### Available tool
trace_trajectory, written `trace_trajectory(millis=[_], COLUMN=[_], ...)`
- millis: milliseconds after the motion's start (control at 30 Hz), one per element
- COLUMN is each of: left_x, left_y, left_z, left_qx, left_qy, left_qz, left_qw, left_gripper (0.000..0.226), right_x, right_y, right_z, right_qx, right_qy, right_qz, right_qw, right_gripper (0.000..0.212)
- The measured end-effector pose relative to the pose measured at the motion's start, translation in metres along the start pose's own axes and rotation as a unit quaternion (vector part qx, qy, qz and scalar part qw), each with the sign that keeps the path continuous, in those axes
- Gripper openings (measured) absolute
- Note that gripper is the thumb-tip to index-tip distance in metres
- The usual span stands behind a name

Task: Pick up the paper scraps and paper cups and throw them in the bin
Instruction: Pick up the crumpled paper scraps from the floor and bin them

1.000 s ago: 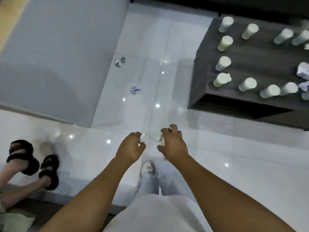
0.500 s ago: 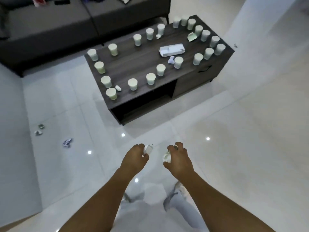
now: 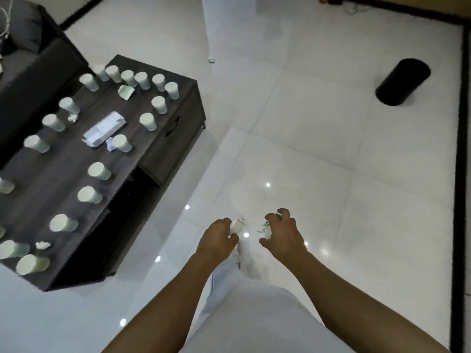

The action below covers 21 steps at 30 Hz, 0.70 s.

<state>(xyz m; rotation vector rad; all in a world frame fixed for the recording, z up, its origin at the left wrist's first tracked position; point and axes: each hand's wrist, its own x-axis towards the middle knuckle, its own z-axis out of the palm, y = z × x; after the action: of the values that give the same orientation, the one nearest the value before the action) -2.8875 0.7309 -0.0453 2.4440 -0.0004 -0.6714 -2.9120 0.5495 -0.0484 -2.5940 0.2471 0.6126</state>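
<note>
Crumpled white paper scraps sit in both hands, held out in front of the person's waist above the glossy white tiled floor (image 3: 305, 154). The left hand (image 3: 216, 238) has its fingers curled round a scrunched white scrap (image 3: 236, 226) that pokes out past the knuckles. The right hand (image 3: 283, 235) grips a second crushed white scrap with faint green marks (image 3: 265, 228), fingers bent over the top of it. The two hands are near each other but apart.

Well off to the right, across open floor, stands the black cylindrical bin (image 3: 402, 85), close to the dark strip along the wall.

To the left is the low dark wooden coffee table (image 3: 63, 179). Pale green-white paper cups ring its top, upside down as far as I can tell; one (image 3: 98, 171) stands near the front edge and another (image 3: 171, 89) at the far corner. A flattened pale green cup (image 3: 126, 92) lies near that far group. A flat white paper packet (image 3: 105, 128) lies in the middle of the tabletop, with a small scrap just beside the cup next to it. Small white crumpled scraps (image 3: 42, 245) lie between cups at the near end.

A dark grey sofa (image 3: 23, 54) stands behind the table. One tiny white scrap (image 3: 211, 59) lies on the floor at the foot of a white pillar.
</note>
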Motion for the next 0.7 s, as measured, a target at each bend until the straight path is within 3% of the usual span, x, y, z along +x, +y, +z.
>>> trace_trajectory(millis=[700], left_x=[0.357], left_y=[0.394], left_z=[-0.009], left_qx=[0.109], left_qy=[-0.108], left_qz=[0.263], left_qw=[0.952], left_gripper=[0.017], right_x=[0.243], right_y=[0.204], right_z=[-0.31], right_qx=[0.148], right_qy=[0.195], right_qz=[0.193], right_qw=[0.95], right_gripper=[0.061])
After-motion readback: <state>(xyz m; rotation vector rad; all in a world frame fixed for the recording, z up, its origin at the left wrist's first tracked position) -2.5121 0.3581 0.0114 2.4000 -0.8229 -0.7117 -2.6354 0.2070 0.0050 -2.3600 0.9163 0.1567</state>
